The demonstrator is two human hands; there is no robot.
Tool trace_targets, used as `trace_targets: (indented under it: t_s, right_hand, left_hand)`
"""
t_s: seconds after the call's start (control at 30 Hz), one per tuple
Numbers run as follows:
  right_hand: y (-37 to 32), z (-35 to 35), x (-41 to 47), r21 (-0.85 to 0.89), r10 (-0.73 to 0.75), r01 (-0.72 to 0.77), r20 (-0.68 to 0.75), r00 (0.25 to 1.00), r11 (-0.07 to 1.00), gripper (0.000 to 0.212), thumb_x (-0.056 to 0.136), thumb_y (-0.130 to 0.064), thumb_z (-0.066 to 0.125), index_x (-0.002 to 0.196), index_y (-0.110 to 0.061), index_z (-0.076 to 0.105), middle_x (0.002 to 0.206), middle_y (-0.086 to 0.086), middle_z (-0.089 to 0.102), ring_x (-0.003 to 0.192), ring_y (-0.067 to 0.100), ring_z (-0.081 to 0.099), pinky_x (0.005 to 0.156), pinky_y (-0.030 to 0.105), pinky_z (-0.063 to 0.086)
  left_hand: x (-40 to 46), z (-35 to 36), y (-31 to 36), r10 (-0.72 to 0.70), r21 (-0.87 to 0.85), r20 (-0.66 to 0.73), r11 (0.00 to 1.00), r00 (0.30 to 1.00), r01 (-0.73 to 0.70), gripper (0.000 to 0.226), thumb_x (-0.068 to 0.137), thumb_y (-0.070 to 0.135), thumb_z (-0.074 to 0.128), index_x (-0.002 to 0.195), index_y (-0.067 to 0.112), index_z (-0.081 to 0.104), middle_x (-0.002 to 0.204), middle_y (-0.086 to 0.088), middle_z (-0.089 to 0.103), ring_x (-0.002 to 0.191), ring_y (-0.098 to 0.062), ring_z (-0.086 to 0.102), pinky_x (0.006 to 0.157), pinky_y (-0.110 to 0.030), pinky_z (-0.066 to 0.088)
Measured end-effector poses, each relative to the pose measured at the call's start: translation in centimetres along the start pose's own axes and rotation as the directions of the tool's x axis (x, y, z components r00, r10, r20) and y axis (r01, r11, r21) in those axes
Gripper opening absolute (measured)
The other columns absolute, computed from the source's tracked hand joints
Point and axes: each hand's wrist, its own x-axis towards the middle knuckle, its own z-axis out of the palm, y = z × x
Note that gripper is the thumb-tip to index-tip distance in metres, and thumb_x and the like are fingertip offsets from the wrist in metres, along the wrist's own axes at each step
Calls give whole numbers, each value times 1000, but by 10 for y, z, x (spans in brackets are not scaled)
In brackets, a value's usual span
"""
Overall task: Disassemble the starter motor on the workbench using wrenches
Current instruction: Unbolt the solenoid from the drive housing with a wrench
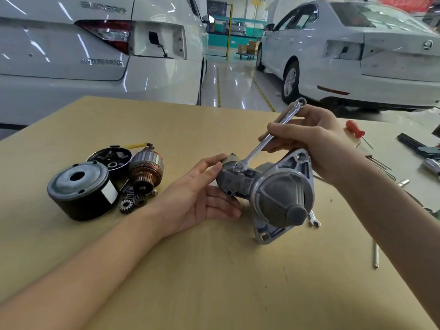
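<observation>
The grey starter motor housing [273,194] lies on the wooden workbench [214,270], its nose cone toward me. My left hand [202,196] cups its rear end from the left, thumb on top and fingers underneath. My right hand [309,139] grips a silver combination wrench [266,141] by the shaft. The wrench's lower end sits on a fastener on top of the housing, and its ring end points up and away.
Removed parts lie at the left: a black field casing [81,191], an end cap [110,159], the copper armature [146,169] and small gears [132,202]. Another wrench [314,220] lies behind the housing. A red screwdriver [357,133], rods and tools lie at the right. White cars stand beyond.
</observation>
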Motion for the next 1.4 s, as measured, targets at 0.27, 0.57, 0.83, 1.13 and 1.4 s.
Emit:
trace_targets:
  t_s: [0.27, 0.57, 0.83, 1.13, 1.4]
  right_hand:
    - [-9, 7, -7, -105, -83, 83, -1, 997, 991, 21, 70, -10, 72, 85, -3, 58, 77, 11, 74, 70, 28, 73, 63, 27, 58]
    - [-20, 13, -1, -312, -142, 153, 60, 988, 938, 15, 81, -5, 71, 89, -1, 59, 77, 11, 74, 68, 25, 73, 68, 34, 60]
    - [-47, 69, 44, -615, 74, 362, 568, 820, 701, 12, 89, -7, 64, 100, -1, 63, 79, 14, 70, 59, 20, 67, 58, 31, 58]
    - [-46, 70, 34, -387, -68, 349, 581, 811, 854, 8, 88, -7, 64, 94, -11, 66, 75, 9, 70, 59, 14, 62, 60, 23, 54]
    - [-6, 2, -2, 23, -39, 39, 19, 999, 999, 16, 72, -9, 70, 85, -4, 62, 79, 16, 74, 69, 27, 72, 65, 26, 57]
  left_hand:
    - [2, -2, 0, -3, 25, -2, 1000, 1000, 4, 49, 83, 38, 55, 129, 27, 45, 72, -27, 67, 63, -35, 70, 56, -34, 57]
    - [1, -2, 0, -16, 23, -3, 1000, 1000, 16, 49, 83, 38, 55, 130, 29, 46, 73, -27, 67, 65, -36, 70, 56, -35, 58]
    - [2, -2, -1, -4, -8, -6, 1000, 1000, 4, 43, 83, 35, 53, 124, 24, 47, 71, -28, 67, 60, -36, 69, 52, -35, 57]
    - [3, -2, -2, -6, 1, -14, 1000, 1000, 6, 47, 82, 36, 54, 126, 22, 47, 73, -28, 67, 61, -36, 69, 54, -36, 57]
    - [2, -2, -1, -4, 8, -5, 1000, 1000, 4, 44, 83, 38, 57, 125, 28, 48, 73, -27, 67, 64, -36, 70, 55, -33, 57]
